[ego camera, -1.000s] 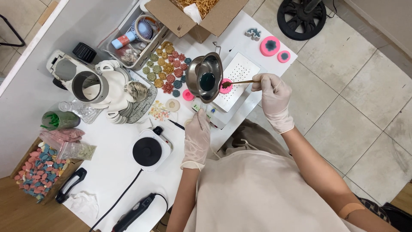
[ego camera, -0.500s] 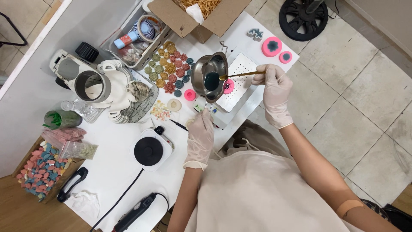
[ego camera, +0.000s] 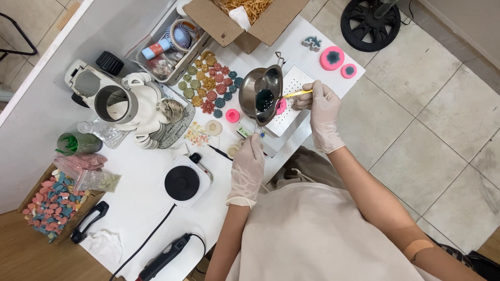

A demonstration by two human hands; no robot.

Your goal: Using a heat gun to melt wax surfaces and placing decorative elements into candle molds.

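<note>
White desk point(ego camera: 140, 208): long surface set diagonally, crowded with craft goods.

Cardboard box point(ego camera: 229, 23): open, at the far end of the desk, holding straw-coloured filler.

Grey cylinder machine point(ego camera: 107, 99): at the left edge, with stacked white moulds beside it.

Hot plate point(ego camera: 183, 182): small, white body with a round black top, its black cable trailing toward the near edge.

Tray of coloured pieces point(ego camera: 49, 205): pink, blue and red small shapes, at the near left corner.

Perforated white board point(ego camera: 291, 101): square, lying near the right edge of the desk under the pot's lip.

Steel melting pot point(ego camera: 262, 93): shiny round bowl with a pouring spout and a long thin handle, held above the desk and tilted; dark green liquid sits in the bottom.

Flower-shaped casts point(ego camera: 208, 88): rows in green, ochre, red and teal, laid out left of the pot.

Left hand point(ego camera: 248, 169): in a pale glove, closed around the pot's handle end.

Right hand point(ego camera: 323, 112): gloved, fingers pinched on a yellow stick point(ego camera: 298, 94) whose tip reaches into the pot.

Pink round mould point(ego camera: 281, 106): on the board, just beside the pot's rim, partly hidden by it.
</note>
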